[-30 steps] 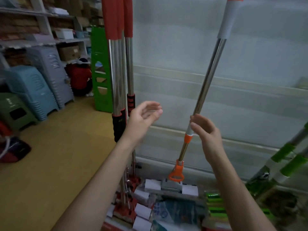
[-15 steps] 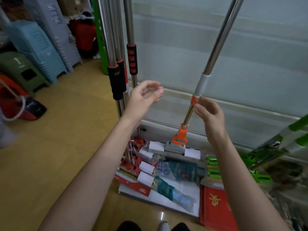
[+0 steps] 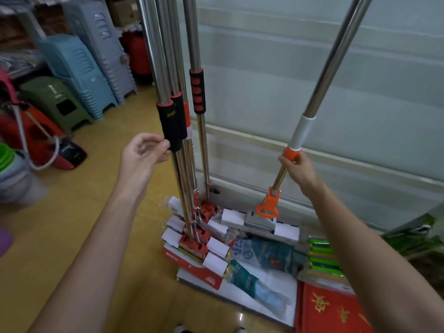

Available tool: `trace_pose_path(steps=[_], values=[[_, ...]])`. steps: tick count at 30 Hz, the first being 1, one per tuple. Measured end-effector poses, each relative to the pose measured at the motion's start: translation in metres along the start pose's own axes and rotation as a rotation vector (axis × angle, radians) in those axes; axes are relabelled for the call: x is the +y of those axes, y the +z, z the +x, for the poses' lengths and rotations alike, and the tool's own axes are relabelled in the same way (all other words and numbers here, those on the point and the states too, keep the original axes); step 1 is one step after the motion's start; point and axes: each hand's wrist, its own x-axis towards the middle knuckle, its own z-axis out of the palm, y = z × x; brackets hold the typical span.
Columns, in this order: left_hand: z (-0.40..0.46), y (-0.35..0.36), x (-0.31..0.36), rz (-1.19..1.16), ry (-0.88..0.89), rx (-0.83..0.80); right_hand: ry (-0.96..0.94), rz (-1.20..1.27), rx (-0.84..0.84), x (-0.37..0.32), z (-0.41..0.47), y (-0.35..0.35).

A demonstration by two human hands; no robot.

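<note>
Steel-poled mop point(image 3: 323, 68) slants up along the pale wall point(image 3: 312, 97), its head resting on packaged goods point(image 3: 269, 255) on the floor. The right hand point(image 3: 299, 170) has its grip clenched round the pole at the orange collar point(image 3: 291, 153). The left hand point(image 3: 139, 162) hovers with fingers curled beside a black foam sleeve point(image 3: 171, 123); I cannot tell whether its grip holds anything.

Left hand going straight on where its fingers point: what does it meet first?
Likely the black grip on the nearest pole; fingertips of the left hand sit just beside its lower end, depth unclear.
</note>
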Motion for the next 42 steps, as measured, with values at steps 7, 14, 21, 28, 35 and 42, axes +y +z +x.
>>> trace_pose_path(steps=[7,14,21,28,35,42], values=[[0.023,0.021,-0.021,0.203,-0.068,-0.046,-0.094,-0.123,0.029,0.014,0.002,-0.005],[0.040,0.025,-0.043,0.248,-0.133,-0.197,-0.065,-0.199,0.072,0.026,-0.002,-0.018],[0.039,0.031,-0.057,0.284,-0.103,-0.080,-0.061,-0.233,0.096,0.029,0.001,-0.033],[0.030,0.038,-0.061,0.312,0.007,0.063,-0.048,-0.186,0.107,0.028,0.009,-0.038],[0.038,0.031,-0.066,0.305,-0.019,0.016,-0.042,-0.161,0.083,0.026,0.013,-0.031],[0.046,0.020,-0.062,0.296,-0.056,-0.077,-0.067,-0.141,0.094,0.022,0.015,-0.017]])
